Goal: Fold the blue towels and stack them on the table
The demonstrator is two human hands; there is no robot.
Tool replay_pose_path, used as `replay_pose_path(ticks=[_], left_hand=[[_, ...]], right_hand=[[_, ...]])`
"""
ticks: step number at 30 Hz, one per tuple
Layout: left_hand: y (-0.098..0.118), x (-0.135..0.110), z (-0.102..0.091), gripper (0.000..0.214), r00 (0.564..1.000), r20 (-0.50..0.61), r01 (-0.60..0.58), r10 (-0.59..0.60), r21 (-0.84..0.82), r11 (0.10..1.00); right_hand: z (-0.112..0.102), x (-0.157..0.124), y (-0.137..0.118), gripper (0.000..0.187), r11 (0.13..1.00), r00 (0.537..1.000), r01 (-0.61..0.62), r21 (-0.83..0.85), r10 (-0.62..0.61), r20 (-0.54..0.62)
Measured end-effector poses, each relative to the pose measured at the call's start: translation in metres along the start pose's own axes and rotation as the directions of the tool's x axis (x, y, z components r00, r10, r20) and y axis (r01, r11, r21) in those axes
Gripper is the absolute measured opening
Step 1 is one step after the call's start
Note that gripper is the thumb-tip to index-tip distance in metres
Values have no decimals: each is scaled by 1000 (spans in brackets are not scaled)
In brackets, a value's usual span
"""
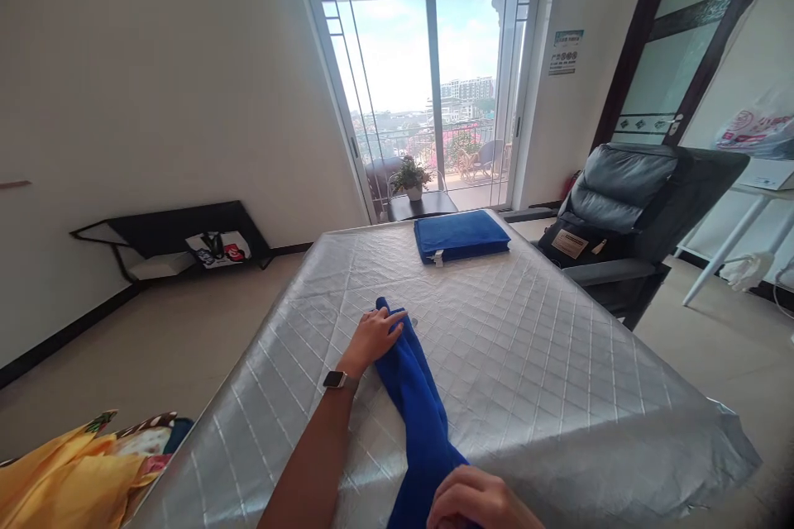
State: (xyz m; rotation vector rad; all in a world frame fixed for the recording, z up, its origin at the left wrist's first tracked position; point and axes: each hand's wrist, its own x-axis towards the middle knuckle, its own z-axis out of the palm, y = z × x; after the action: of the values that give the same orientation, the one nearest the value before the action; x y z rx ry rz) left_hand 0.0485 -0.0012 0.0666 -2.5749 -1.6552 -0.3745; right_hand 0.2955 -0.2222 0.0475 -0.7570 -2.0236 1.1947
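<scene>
A long strip of bright blue cloth (409,397), gathered lengthwise into loose folds, stretches across the silver quilted table cover (527,347) toward the bottom edge of the view. My left hand (378,335), with a watch on its wrist, grips the far end of this cloth. Its fingers lie over the folds, and a small tip of cloth sticks out beyond them. At the near end, my right hand (475,500) is curled closed on the cloth, partly cut off by the bottom of the view. Its fingertips are hidden.
A folded blue cloth stack (462,235) with a white tag lies at the table's far edge. Yellow and patterned fabrics (74,471) are heaped at lower left. A dark recliner (620,215) with a black bag stands to the right. Behind the table is a potted plant (411,176).
</scene>
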Motion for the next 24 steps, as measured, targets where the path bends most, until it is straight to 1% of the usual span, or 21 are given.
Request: replay_pose_path(ticks=[1, 2, 3, 4, 5, 7, 9, 11, 13, 15, 16, 18, 20, 21, 23, 24], left_hand=[[3, 1, 1, 40, 1000, -12, 3, -3, 43, 999], [6, 3, 3, 39, 1000, -26, -6, 8, 73, 997], [8, 6, 4, 38, 999, -37, -32, 36, 88, 996], [11, 8, 6, 37, 996, -39, -73, 76, 88, 993], [13, 10, 7, 37, 992, -33, -118, 121, 79, 990], [16, 13, 8, 36, 982, -9, -188, 188, 54, 981], [18, 14, 6, 32, 976, 22, -216, 215, 26, 976], [21, 11, -1, 25, 974, 49, -223, 223, 1, 975], [27, 6, -13, 19, 973, 80, -215, 215, -14, 977], [38, -3, -30, 15, 978, 71, -193, 195, -27, 981], [45, -8, -41, 15, 981, 41, -186, 188, -42, 982], [59, -21, -63, 17, 979, -61, -197, 192, -84, 977], [73, -35, -86, 25, 956, -179, -253, 232, -106, 962], [79, -42, -98, 29, 937, -229, -292, 264, -102, 951], [90, -54, -118, 30, 895, -301, -369, 329, -86, 926], [94, -59, -128, 28, 879, -324, -394, 348, -85, 915]], right_hand=[[-11, 7, -7, 34, 999, 995, -35, -37, 32, -89], [-23, 14, -12, 32, 991, 978, -108, -74, 93, -184], [-33, 22, -14, 31, 977, 955, -184, -107, 152, -255], [-42, 30, -12, 30, 960, 933, -247, -133, 199, -300], [-50, 38, -9, 29, 943, 918, -296, -155, 235, -320], [-57, 52, 3, 29, 913, 905, -359, -196, 289, -312], [-58, 63, 15, 30, 886, 897, -396, -242, 317, -307], [-55, 71, 22, 34, 865, 891, -416, -281, 326, -316], [-51, 76, 22, 38, 853, 887, -426, -300, 330, -323], [-47, 78, 17, 40, 863, 890, -420, -281, 330, -315], [-45, 78, 14, 38, 877, 893, -410, -248, 332, -303], [-40, 77, 9, 32, 915, 904, -379, -139, 334, -267], [-34, 75, 6, 25, 941, 907, -340, -4, 326, -266], [-32, 74, 6, 24, 947, 902, -316, 50, 317, -295], [-28, 72, 3, 31, 956, 878, -275, 104, 294, -377], [-27, 72, 1, 34, 961, 870, -260, 97, 277, -408]])
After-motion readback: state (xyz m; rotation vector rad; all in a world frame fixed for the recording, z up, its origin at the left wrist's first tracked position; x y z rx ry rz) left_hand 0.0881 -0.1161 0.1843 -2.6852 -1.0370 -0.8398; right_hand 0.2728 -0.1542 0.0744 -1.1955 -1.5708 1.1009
